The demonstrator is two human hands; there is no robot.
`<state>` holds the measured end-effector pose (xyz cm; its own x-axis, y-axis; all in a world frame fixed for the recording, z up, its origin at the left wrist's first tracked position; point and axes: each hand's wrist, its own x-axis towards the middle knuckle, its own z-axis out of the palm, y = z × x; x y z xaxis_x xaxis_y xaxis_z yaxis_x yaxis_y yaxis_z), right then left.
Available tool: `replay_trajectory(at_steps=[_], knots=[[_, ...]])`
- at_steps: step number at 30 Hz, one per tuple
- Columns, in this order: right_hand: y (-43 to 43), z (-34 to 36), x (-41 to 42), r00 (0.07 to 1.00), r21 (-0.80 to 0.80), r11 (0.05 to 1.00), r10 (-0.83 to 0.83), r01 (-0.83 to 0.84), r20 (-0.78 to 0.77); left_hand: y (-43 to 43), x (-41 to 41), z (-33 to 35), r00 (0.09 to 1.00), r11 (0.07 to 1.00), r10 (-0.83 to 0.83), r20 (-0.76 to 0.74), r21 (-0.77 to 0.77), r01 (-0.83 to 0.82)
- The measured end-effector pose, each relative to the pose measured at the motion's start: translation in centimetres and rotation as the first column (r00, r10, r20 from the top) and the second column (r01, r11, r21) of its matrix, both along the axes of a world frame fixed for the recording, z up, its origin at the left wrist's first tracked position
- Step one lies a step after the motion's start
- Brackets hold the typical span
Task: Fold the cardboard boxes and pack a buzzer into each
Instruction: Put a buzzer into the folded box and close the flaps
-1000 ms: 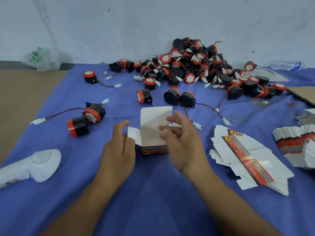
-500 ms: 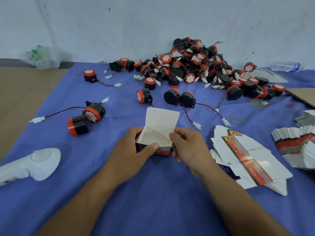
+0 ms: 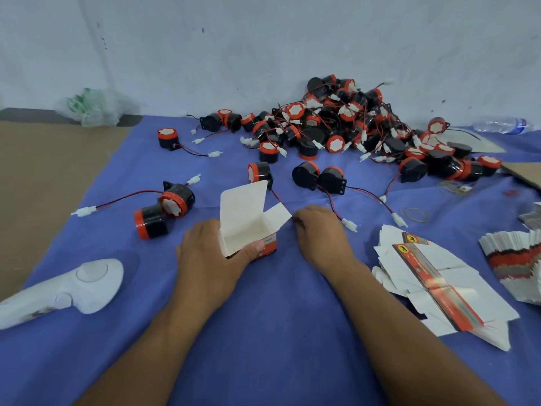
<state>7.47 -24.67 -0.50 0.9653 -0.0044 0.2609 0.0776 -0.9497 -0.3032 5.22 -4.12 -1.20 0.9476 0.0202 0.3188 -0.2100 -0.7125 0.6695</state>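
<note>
Folding is looking done: left hand [image 3: 210, 253] is gripping the open box [image 3: 248, 230] upright, while right hand [image 3: 319, 230], curled beside its flap [image 3: 278, 215], hold unclear, is needing a buzzer [image 3: 332, 181].

Cloth [image 3: 263, 332] blue — buzzers [image 3: 336, 127] black, red-ringed — box [image 3: 248, 227] white inside, red outside.

your forearms [image 3: 164, 341] run bare from six o'clock up to the wrists; your left hand [image 3: 210, 259] and right hand [image 3: 319, 232] are bare too, a short thumbnail showing on the left.
</note>
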Motion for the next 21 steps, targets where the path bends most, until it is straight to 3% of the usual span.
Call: replay_trajectory(at_steps=[7, 10, 12, 14, 16, 17, 19, 21], knots=[[-4.1, 5.4, -2.8, 0.944, 0.355, 0.918, -0.055, 0.176, -0.326, 0.0, 0.3, -0.3, 1.000, 1.000, -0.007, -0.012, -0.025, 0.006], [-6.4, 7.4, -4.3, 0.991, 0.666, 0.734, -0.119, 0.130, -0.062, -0.1, 0.2, -0.2, 0.999, 0.999, -0.009, -0.035, -0.042, 0.008], [-6.5, 7.5, -4.3, 0.976, 0.856, 0.516, -0.169, -0.034, 0.141, -0.1, 0.1, -0.2, 0.999, 0.999, -0.003, -0.041, -0.046, 0.001], [-5.5, 6.8, -3.7, 0.959, 0.918, 0.370, -0.178, -0.142, 0.220, -0.2, 0.1, -0.3, 1.000, 0.999, -0.002, -0.031, -0.037, 0.001], [-4.4, 5.1, -2.9, 0.958, 0.897, 0.419, -0.174, -0.138, 0.229, -0.2, 0.1, -0.4, 1.000, 0.999, -0.007, -0.030, -0.035, 0.006], [-4.0, 4.1, -2.5, 0.965, 0.833, 0.545, -0.154, -0.098, 0.214, -0.1, 0.2, -0.4, 1.000, 0.999, -0.013, -0.028, -0.035, 0.012], [-3.4, 1.9, -2.0, 0.994, 0.554, 0.832, -0.027, -0.038, 0.109, -0.1, 0.2, -0.6, 0.999, 0.999, -0.025, -0.027, -0.040, 0.024], [-2.9, 0.5, -1.7, 0.994, 0.347, 0.932, 0.113, -0.101, -0.012, 0.0, 0.3, -0.6, 0.999, 0.998, -0.034, -0.023, -0.046, 0.033]])
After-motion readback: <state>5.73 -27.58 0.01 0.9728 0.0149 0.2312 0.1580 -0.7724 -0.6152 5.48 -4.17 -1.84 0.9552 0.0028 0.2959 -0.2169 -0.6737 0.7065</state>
